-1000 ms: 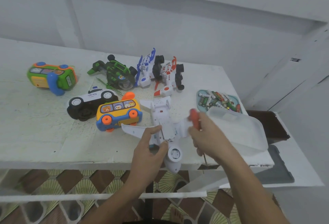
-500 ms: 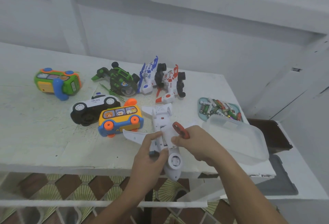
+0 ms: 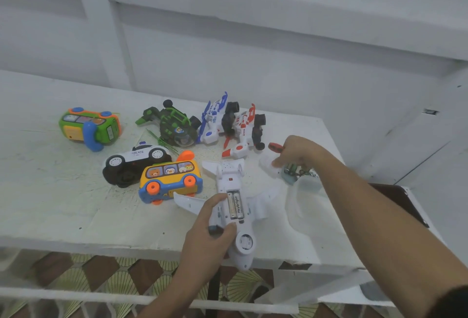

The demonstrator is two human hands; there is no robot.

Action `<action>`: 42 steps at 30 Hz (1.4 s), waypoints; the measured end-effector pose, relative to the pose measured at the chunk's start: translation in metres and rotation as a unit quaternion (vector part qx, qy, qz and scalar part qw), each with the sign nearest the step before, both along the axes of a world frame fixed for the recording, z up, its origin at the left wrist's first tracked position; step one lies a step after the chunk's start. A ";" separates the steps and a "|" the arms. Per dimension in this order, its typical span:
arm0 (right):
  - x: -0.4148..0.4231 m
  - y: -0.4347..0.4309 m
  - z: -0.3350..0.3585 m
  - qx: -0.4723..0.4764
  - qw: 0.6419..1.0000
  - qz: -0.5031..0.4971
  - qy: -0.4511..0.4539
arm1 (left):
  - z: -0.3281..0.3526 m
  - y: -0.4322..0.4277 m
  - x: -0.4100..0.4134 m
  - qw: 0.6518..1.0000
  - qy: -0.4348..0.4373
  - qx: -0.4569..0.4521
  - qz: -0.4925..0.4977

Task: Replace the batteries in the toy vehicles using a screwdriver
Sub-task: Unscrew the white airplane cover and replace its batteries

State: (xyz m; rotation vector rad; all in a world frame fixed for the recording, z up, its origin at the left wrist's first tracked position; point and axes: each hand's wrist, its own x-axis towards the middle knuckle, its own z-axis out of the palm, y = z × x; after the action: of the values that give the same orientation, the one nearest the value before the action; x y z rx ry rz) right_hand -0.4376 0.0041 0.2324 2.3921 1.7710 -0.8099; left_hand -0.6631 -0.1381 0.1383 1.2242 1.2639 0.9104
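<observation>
White cover point(image 3: 266, 164) now comes away, pinched with the screwdriver point(image 3: 274, 146) in my right hand point(image 3: 296, 152); my left hand point(image 3: 205, 241) grips the plane point(image 3: 244, 241), batteries point(image 3: 235, 205) exposed.

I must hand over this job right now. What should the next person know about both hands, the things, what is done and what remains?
Left hand holds the white toy plane, belly up.
Right hand grips the red screwdriver above the battery tray.
Done: plane opened, two batteries lie inside.
Left: probably swap them, screw it shut, then check the other toys; their state cannot be told.
</observation>
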 end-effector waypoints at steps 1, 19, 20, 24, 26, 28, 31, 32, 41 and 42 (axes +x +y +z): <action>-0.001 0.004 -0.005 -0.016 1.000 0.007 -0.018 | 0.001 0.000 0.000 1.000 0.002 0.000 0.002; 0.027 -0.012 0.004 0.242 0.930 -0.090 0.262 | 0.003 0.004 0.011 0.998 0.010 -0.048 0.047; 0.027 -0.021 0.010 0.274 0.922 -0.086 0.259 | 0.003 0.004 0.012 0.997 0.005 -0.048 0.052; 0.023 -0.054 0.020 0.323 0.866 -0.083 0.373 | 0.002 0.001 0.014 0.996 -0.005 -0.047 0.070; 0.022 -0.064 0.014 0.279 0.838 -0.094 0.460 | 0.002 -0.001 0.015 0.996 -0.005 -0.046 0.076; 0.021 -0.071 0.005 0.237 0.816 -0.105 0.516 | 0.003 -0.001 0.017 0.996 -0.001 -0.043 0.075; 0.015 -0.082 -0.010 0.200 0.800 -0.097 0.557 | 0.002 0.000 0.018 0.997 0.000 -0.027 0.079; 0.012 -0.085 -0.015 0.197 0.802 -0.089 0.557 | 0.002 0.000 0.018 0.997 0.002 -0.022 0.079; -0.016 -0.100 -0.026 0.233 0.803 -0.040 0.546 | 0.008 -0.001 0.025 0.996 -0.002 -0.006 0.091; -0.017 -0.101 -0.025 0.240 0.799 -0.036 0.550 | 0.010 -0.001 0.027 0.996 -0.007 -0.004 0.089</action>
State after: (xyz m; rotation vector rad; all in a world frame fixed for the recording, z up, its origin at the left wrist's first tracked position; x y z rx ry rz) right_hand -0.4543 -0.0969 0.2074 2.3957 2.4304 -2.3806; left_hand -0.6361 -0.1392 0.1488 1.1101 1.3791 1.0403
